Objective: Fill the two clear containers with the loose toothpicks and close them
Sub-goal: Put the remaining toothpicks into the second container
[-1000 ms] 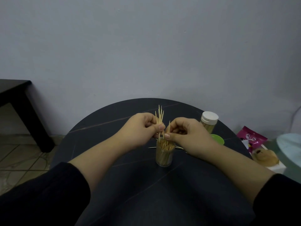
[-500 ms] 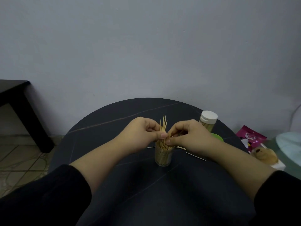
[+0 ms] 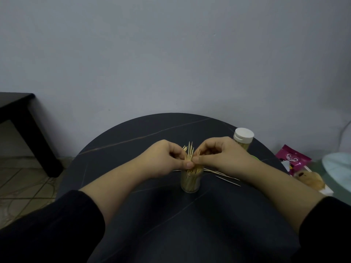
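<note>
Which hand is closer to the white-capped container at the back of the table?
Right. The right hand is just in front of the white-capped container; the left hand is farther off, on the other side of the toothpick bundle.

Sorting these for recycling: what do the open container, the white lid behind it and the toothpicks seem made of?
The open container looks like clear plastic: the toothpicks show through its wall, though glass is possible. The white lid looks like opaque matte plastic, by its even colour. The toothpicks are pale wood or bamboo, unfinished, thin with pointed tips.
</note>
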